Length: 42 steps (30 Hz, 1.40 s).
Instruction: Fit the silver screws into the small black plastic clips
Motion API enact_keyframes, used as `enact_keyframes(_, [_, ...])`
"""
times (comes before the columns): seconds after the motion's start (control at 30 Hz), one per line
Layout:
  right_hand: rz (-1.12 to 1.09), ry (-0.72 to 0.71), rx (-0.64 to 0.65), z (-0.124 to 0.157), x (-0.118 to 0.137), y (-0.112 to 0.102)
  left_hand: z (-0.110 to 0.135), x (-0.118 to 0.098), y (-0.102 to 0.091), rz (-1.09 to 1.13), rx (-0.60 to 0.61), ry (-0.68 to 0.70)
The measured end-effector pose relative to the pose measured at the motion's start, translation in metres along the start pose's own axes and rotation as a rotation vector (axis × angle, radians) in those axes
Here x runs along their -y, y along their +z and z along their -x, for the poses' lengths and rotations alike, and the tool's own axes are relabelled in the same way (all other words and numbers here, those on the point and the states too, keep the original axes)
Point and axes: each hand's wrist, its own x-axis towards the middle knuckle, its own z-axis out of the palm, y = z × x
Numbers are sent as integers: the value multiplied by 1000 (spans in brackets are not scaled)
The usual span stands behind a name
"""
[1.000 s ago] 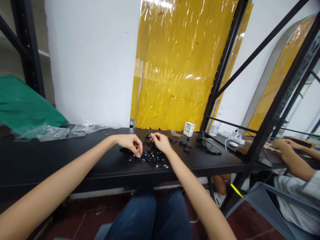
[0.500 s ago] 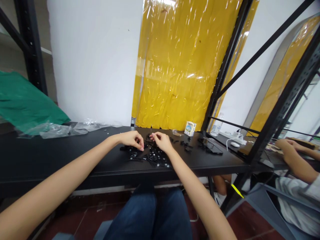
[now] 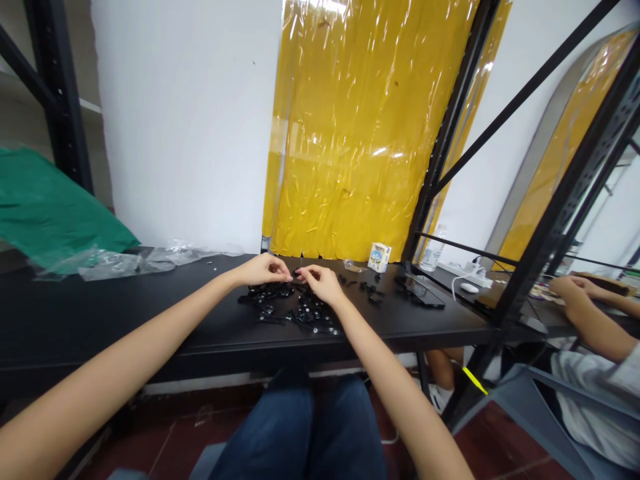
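The pile of small black plastic parts (image 3: 305, 317) lies on the black tabletop (image 3: 125, 300), just in from its front edge. Your left hand (image 3: 263, 270) sits over the pile's far left side, and your right hand (image 3: 323, 283) is over its far middle, just beside the left. Both hands are curled, with their fingertips pinched in toward each other above the parts. The fingers hide what lies between them, so you cannot tell whether either hand is grasping a piece.

Loose black pieces (image 3: 371, 291) lie just right of the pile, and a dark flat device (image 3: 419, 292) lies further right. Behind the pile, a small printed carton (image 3: 379, 257) stands near the tabletop's back edge, below hanging yellow plastic sheeting (image 3: 340, 133). Left of the pile, a crumpled clear plastic bag (image 3: 125, 265) runs along that back edge. Well right of the pile, past a black steel rack upright (image 3: 515, 280), a co-worker's hands (image 3: 567, 288) rest at another bench.
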Motion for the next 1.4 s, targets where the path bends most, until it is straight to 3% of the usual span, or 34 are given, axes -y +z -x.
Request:
enact_keyframes(0.17, [-152,33,122,-3,-2,1,-5,3,6,149,-81,10])
enact_keyframes(0.27, [-192,37,132,-5,-1,1,-6,2,8,215,-90,28])
enact_keyframes(0.43, [-357,131,191,-4,3,1,-5,-2,9,175,-149,50])
enact_keyframes(0.63, [-429,146,51,-5,4,1,-5,-7,14,31,-286,16])
enact_keyframes(0.8, [-304,68,-37,-7,-1,1,-3,-12,19,16,-210,34])
enact_keyframes(1.13, [-252,41,-9,-5,-2,1,-1,-18,28,-135,-261,115])
enact_keyframes(1.4, [-367,59,-49,-3,6,-2,-4,-30,38,-344,-314,112])
